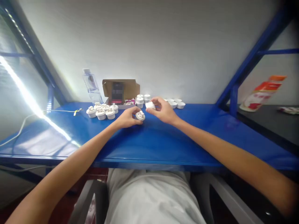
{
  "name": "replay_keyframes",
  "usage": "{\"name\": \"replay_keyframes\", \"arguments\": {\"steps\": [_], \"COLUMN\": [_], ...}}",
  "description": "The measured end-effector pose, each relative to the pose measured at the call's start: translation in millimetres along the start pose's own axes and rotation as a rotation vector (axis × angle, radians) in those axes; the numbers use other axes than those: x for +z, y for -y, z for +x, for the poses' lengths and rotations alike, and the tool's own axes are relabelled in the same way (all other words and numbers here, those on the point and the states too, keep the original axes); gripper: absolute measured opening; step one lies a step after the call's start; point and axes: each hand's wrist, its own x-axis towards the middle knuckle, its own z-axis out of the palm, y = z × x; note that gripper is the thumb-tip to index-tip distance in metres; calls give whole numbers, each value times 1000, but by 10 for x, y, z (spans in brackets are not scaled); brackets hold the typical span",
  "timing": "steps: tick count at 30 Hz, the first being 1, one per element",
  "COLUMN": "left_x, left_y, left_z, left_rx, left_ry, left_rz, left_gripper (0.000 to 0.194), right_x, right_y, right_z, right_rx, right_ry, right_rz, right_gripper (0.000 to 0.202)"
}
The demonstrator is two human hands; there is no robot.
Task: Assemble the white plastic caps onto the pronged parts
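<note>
My left hand (127, 118) grips a round white fitting (140, 116) with a small raised part on its top, held between thumb and fingers over the blue table (149, 143). A small white cup (150, 106) is in my right hand (165, 111), tilted, its thumb and fingers closed about it. The two pieces are near each other but apart. Left of my left hand, several white cups topped with similar fittings (101, 114) stand in a cluster. Stacked white round pieces (140, 100) stand just behind my hands. More open white cups (180, 105) sit beyond my right hand, which partly covers them.
An open cardboard box (134, 88) at the back holds a dark phone-like object (117, 91) and small packets. Beside it stands a clear bottle (92, 87). A white cable (63, 110) crosses the left side. Blue frame posts (234, 99) rise at both sides; a red-and-white bottle (260, 96) stands right.
</note>
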Motion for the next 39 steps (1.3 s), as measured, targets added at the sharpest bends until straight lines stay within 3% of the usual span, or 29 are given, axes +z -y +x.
{"name": "replay_keyframes", "arguments": {"steps": [5, 8, 12, 17, 23, 35, 39], "left_x": [32, -8, -112, -199, -198, -89, -120], "left_y": [-118, -130, -127, -179, -233, -201, -176], "left_z": [-36, -36, -8, -12, -45, -47, -39], "left_rx": [-72, -97, -114, -122, -101, 9, -69], "left_ry": [27, 17, -39, -36, 32, 34, -3], "left_rz": [-307, -437, -550, -482, -473, -384, -352], "left_gripper": [60, 65, 48, 33, 37, 53, 50], "right_x": [85, 78, 23, 13, 63, 113, 140], "right_y": [155, 120, 75, 159, 228, 137, 134], "right_z": [-82, -83, -46, -81, -155, -108, -139], "right_rx": [-138, -84, -29, 11, 37, 395, 257], "right_ry": [193, 195, 173, 155, 103, 160, 126], "right_rz": [-55, 18, 158, 174, 146, 308, 326], "right_gripper": [47, 50, 54, 57, 57, 55, 52]}}
